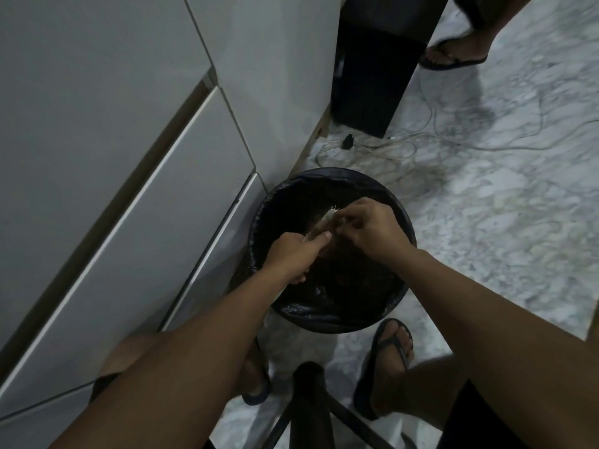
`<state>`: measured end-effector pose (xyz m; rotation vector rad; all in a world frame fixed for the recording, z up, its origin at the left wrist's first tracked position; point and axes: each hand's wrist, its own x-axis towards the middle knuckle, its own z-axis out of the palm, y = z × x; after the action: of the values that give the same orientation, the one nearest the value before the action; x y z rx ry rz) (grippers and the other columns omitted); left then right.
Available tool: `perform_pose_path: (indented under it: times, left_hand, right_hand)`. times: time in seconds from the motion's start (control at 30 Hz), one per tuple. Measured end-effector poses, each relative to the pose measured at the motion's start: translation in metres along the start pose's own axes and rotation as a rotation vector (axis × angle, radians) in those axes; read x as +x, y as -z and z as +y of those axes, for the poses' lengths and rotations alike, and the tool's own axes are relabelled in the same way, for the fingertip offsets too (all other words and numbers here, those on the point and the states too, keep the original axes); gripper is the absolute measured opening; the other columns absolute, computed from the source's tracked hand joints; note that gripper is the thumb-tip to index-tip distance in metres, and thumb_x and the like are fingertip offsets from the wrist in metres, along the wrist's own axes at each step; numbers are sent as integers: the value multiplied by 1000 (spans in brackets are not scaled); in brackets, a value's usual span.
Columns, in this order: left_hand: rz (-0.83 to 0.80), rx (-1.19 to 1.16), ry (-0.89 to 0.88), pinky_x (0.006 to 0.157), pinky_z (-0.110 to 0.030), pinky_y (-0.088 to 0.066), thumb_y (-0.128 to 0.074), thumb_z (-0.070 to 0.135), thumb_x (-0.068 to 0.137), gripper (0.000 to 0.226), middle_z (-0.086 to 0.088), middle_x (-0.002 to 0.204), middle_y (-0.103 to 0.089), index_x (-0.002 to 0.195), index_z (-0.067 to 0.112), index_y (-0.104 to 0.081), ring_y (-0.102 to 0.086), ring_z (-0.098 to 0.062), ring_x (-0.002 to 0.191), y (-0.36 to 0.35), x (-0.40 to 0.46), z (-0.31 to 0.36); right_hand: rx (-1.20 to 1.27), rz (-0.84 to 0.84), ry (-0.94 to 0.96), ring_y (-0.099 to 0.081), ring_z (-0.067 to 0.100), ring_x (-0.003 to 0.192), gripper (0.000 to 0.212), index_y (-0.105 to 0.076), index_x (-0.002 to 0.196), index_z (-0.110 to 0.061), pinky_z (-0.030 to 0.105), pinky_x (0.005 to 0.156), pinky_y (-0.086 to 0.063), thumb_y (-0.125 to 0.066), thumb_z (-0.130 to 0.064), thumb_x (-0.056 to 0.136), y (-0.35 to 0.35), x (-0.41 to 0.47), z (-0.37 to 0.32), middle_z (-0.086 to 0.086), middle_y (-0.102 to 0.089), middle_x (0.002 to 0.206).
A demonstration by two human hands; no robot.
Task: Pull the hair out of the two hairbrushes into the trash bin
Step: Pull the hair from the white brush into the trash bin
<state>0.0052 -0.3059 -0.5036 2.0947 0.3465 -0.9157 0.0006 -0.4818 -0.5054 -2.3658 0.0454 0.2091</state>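
Note:
A round trash bin [330,178] lined with a black bag stands on the floor below me. Over its opening my left hand [291,254] grips the handle of a pale hairbrush [322,223], whose bristled head points up and away. My right hand [366,226] is at the brush head, its fingertips pinching at the bristles where the hair sits. The hair itself is too dim and small to make out. Only one brush is in view.
White cabinet fronts [129,189] run along the left, close to the bin. A black box [372,76] stands behind, with loose cables [405,147] on the marble floor. Another person's sandalled foot [453,56] is at the top right. A dark stool leg [308,400] lies between my feet.

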Motion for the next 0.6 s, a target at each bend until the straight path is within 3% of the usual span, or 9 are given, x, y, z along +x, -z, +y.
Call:
perform_pose_path:
  times: [0.13,0.3,0.4,0.5,0.6]
  left_hand:
    - [3,49,-13,46,-24,-45,-56,64,81,50,-6,64,-65,70,16,-63,-61,-21,48,1,1,1]
    - [-6,53,-41,49,-27,-46,-57,62,83,47,-7,65,-63,69,17,-61,-60,-23,51,8,2,-6]
    - [21,70,-52,48,-27,-44,-58,61,83,48,-7,63,-62,65,17,-56,-59,-23,49,14,4,-6]
    - [29,78,-62,46,-25,-42,-57,60,84,48,-8,63,-62,66,16,-56,-58,-22,48,17,7,-1]
    - [-5,104,-58,45,-24,-41,-56,61,85,47,-7,65,-63,72,16,-60,-59,-21,51,17,9,2]
  right_hand:
    - [-44,42,17,-63,16,87,14,-77,96,-12,33,80,-54,-71,-14,84,1,-1,-1,3,-68,99]
    - [35,111,-156,-67,18,73,9,-71,89,-18,32,70,-54,-63,-13,90,8,4,6,0,-68,76]
    - [78,135,-219,-67,20,74,11,-65,85,-24,36,72,-56,-62,-14,90,14,8,12,0,-68,74]
    - [112,82,-185,-68,15,82,13,-69,98,-23,31,76,-56,-69,-17,87,13,7,13,-4,-69,85]
    - [116,-28,-103,-64,7,85,44,-63,123,-24,15,74,-49,-76,-21,81,9,2,3,-4,-67,103]
